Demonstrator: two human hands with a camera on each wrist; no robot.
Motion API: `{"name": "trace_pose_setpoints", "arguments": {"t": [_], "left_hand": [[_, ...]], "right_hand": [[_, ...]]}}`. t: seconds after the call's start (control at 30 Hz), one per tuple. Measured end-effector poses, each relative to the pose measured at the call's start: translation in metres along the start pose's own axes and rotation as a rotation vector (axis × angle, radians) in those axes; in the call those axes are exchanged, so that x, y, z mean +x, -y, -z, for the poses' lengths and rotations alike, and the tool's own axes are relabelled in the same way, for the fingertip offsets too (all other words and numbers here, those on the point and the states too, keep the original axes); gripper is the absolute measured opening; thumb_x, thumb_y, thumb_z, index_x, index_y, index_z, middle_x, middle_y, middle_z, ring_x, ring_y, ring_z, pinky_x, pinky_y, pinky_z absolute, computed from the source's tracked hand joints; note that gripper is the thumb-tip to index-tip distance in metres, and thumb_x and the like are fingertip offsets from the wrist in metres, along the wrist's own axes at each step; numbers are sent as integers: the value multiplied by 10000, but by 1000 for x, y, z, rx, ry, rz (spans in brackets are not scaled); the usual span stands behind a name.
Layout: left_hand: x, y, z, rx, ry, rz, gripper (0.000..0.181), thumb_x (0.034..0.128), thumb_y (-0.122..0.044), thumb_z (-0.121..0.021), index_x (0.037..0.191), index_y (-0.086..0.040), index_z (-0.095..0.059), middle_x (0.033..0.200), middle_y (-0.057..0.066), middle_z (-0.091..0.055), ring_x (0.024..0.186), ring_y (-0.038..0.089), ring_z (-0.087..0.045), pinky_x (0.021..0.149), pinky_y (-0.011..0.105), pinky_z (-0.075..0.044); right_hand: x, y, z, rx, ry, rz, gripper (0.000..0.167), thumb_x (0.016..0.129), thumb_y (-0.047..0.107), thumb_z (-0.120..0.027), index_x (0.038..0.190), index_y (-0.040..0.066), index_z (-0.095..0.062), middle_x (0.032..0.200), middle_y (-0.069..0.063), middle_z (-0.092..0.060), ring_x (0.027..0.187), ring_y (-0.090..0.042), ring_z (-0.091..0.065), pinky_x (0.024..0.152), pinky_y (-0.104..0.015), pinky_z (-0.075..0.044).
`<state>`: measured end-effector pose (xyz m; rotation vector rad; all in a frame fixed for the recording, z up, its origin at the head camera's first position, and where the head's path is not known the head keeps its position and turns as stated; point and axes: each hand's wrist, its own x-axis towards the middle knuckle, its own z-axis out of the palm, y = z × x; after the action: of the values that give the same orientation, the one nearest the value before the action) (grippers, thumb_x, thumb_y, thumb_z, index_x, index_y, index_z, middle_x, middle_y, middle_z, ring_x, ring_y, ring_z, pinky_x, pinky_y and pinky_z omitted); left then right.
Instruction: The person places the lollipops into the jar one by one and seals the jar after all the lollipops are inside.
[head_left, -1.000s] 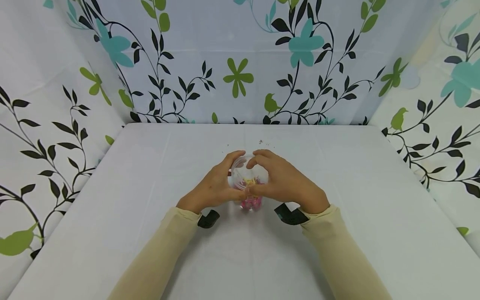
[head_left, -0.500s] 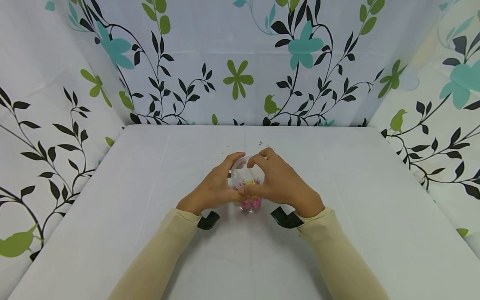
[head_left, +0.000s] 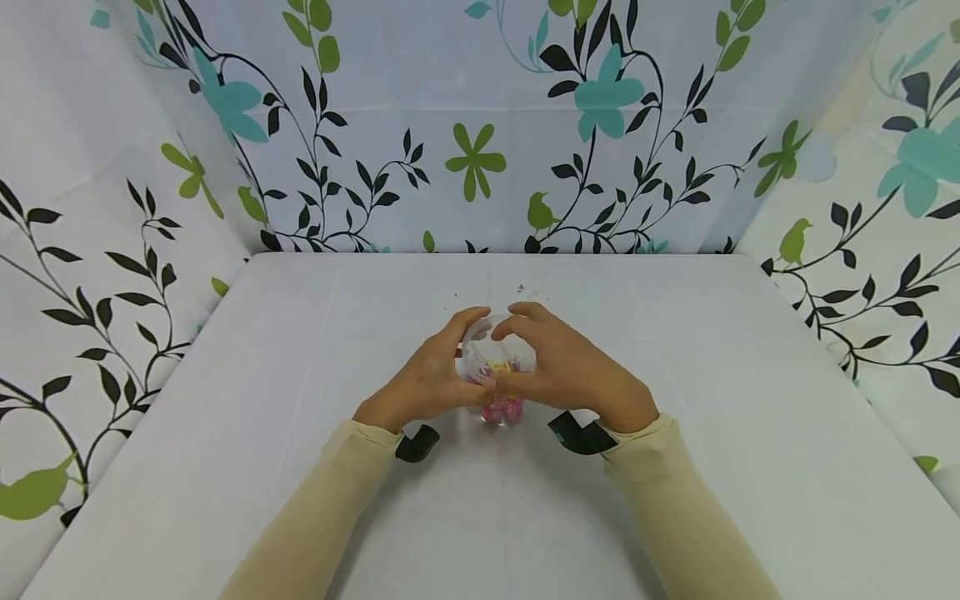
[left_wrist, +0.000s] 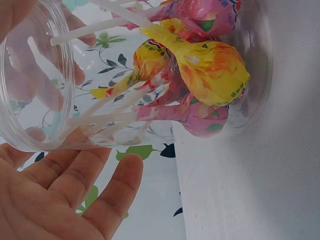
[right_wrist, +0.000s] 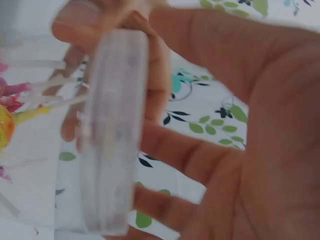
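Note:
A clear round jar (head_left: 500,412) stands on the white tabletop in front of the person. Inside are several lollipops with white sticks, among them a yellow-wrapped lollipop (left_wrist: 215,72) and a pink-wrapped lollipop (left_wrist: 205,117). My left hand (head_left: 422,371) holds the upper part of the jar from the left. On the other side, my right hand (head_left: 581,367) grips the clear lid (right_wrist: 115,135) at its rim, with bent fingers on the far side and the thumb near me. Both thumbs meet at the jar's near side. The right wrist view is blurred.
Small dark crumbs (head_left: 522,288) lie on the white table (head_left: 300,350) beyond the jar. A patterned curtain (head_left: 420,100) with leaves and flowers hangs behind the table and along both sides.
The right hand turned slightly to the left about half a second ago and is now back further right, its fingers shifted on the lid. The left hand and jar stay nearly in place.

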<state>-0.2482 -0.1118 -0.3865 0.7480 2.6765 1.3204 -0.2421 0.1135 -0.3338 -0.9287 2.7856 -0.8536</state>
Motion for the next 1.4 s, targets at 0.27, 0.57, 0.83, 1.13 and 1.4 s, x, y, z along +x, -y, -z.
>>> {"name": "trace_pose_setpoints", "arguments": {"t": [0.27,0.57,0.83,1.13,1.4], "left_hand": [[0,-1,1,-3,4,-2,1020,810,-273,-896,1620,-269,-275,1555,25,-467,1314,319,-553,1070,511,-499],[-1,0,1,-11,3,8,1011,798,-294,-869,1616,-286,-275,1568,22,-445,1279,325,-568,1049,519,-511],[0,0,-1,-20,7,8,1046,793,-254,-911,1620,-286,-272,1553,13,-453,1291,340,-557,1041,523,-515],[1,0,-1,-5,0,-1,1056,782,-241,-927,1618,-264,-283,1548,28,-459,1277,355,-561,1035,523,-515],[0,-1,-2,-2,-3,-8,1048,782,-243,-931,1616,-255,-297,1578,27,-440,1286,346,-559,1035,521,-517]], "right_hand": [[-1,0,1,-41,-14,5,449,890,329,-816,1257,121,-661,1546,-142,-481,1377,-356,-519,1086,-545,-485],[0,5,-1,-65,9,-8,543,891,365,-825,1326,100,-639,1600,-169,-431,1439,-377,-465,1121,-558,-451],[0,7,-5,-123,-44,-24,555,872,393,-848,1315,119,-656,1547,-151,-507,1373,-358,-546,1057,-552,-508],[-1,14,-7,-202,-54,-62,604,872,444,-841,1355,142,-641,1541,-165,-516,1277,-376,-628,1019,-565,-525],[-2,15,-7,-222,-51,-59,599,894,443,-819,1375,144,-626,1543,-188,-512,1263,-401,-633,1025,-594,-509]]}}
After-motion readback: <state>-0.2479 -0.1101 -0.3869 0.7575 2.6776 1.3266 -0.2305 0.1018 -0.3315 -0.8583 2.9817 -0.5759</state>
